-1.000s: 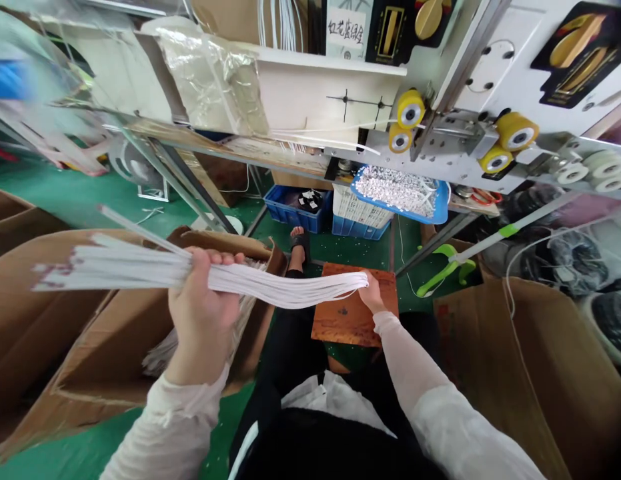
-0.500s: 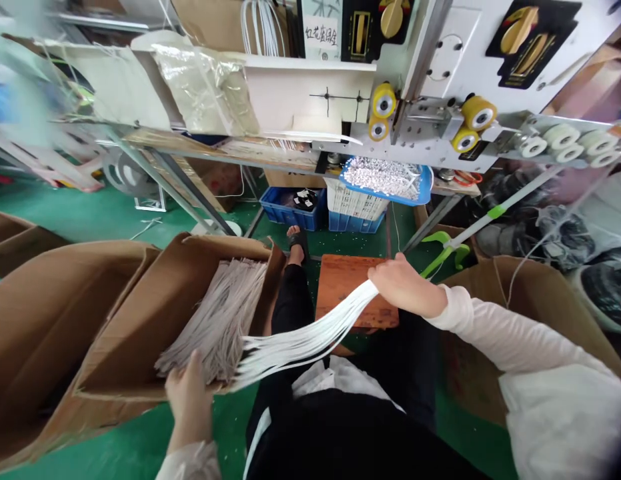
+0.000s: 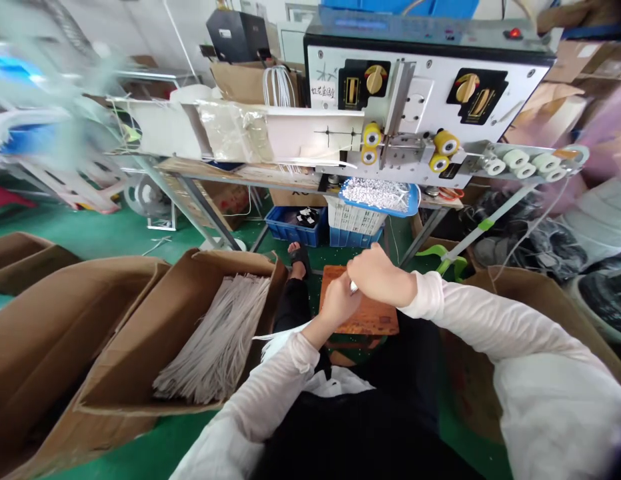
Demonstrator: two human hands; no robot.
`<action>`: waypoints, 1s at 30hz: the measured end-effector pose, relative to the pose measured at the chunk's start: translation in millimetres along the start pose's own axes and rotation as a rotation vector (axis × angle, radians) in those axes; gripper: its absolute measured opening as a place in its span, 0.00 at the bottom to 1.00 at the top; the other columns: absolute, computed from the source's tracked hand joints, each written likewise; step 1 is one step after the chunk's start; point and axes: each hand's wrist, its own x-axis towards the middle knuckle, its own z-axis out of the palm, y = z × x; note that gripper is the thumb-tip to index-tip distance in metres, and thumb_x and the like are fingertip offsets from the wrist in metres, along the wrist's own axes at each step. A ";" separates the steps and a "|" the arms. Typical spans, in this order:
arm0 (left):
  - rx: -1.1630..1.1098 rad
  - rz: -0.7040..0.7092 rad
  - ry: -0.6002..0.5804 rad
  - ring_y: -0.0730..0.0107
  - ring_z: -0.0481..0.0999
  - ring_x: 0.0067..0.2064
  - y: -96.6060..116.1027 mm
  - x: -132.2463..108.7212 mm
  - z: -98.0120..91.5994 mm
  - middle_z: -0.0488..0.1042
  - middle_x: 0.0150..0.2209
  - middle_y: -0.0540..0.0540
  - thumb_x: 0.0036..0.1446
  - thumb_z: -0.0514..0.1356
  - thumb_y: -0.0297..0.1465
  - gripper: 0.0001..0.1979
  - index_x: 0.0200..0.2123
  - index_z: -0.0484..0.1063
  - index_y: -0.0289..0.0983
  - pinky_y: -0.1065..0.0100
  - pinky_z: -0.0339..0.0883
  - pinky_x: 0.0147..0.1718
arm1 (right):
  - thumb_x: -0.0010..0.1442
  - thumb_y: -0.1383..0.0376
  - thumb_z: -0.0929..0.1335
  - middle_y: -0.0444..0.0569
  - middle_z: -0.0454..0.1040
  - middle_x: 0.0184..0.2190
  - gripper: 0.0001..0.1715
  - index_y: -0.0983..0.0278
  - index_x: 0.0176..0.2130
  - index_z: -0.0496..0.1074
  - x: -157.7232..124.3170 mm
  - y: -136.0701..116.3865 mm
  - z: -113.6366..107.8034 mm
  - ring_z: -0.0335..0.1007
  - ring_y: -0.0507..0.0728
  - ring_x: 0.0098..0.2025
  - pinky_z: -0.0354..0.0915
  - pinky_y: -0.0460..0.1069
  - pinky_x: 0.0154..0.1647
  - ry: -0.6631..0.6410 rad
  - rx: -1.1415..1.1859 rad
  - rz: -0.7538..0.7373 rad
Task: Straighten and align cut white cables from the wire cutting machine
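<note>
My right hand (image 3: 380, 275) is closed round one end of a bundle of white wires (image 3: 277, 343), in front of my lap. Right against it, my left hand (image 3: 341, 298) is also closed on the bundle, its fingers meeting those of the right. A bit of the white ends shows between the two hands. The wires run back under my left forearm, which hides most of their length, and their loose ends come out on the left. Beside my left leg, an open cardboard box (image 3: 135, 333) holds a heap of similar cut wires (image 3: 223, 340).
A wooden stool (image 3: 370, 325) stands below my hands. Ahead is a wire-cutting machine (image 3: 420, 100) with yellow rollers, and a blue tray (image 3: 413, 205) of white scraps under it. More cardboard boxes (image 3: 50, 320) stand at left; another box (image 3: 470, 373) is at right.
My left hand has left the cardboard box, moved right and up, and taken hold of the bundle next to my right hand. The view has tilted up, showing more of the machine.
</note>
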 end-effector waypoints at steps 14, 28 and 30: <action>-0.359 0.195 0.259 0.78 0.56 0.18 111.6 78.1 -68.1 0.56 0.16 0.57 0.56 0.62 0.36 0.10 0.31 0.66 0.37 0.72 0.53 0.19 | 0.51 0.56 0.75 0.52 0.75 0.49 0.36 0.63 0.56 0.66 26.0 -55.7 129.1 0.72 0.60 0.50 0.68 0.55 0.53 0.380 1.535 0.142; -0.074 0.673 0.567 0.67 0.72 0.32 239.5 125.8 -58.0 0.69 0.25 0.50 0.58 0.60 0.19 0.14 0.24 0.64 0.39 0.67 0.65 0.34 | 0.47 0.58 0.74 0.48 0.79 0.33 0.15 0.64 0.34 0.75 57.5 -4.1 212.8 0.77 0.59 0.41 0.70 0.54 0.47 0.470 1.610 0.435; -0.160 0.679 0.529 0.70 0.71 0.29 239.2 128.1 -54.5 0.66 0.24 0.52 0.61 0.58 0.22 0.13 0.25 0.64 0.39 0.69 0.65 0.31 | 0.50 0.54 0.73 0.50 0.79 0.35 0.19 0.64 0.37 0.73 52.6 11.7 219.2 0.77 0.60 0.42 0.71 0.54 0.45 0.527 1.708 0.465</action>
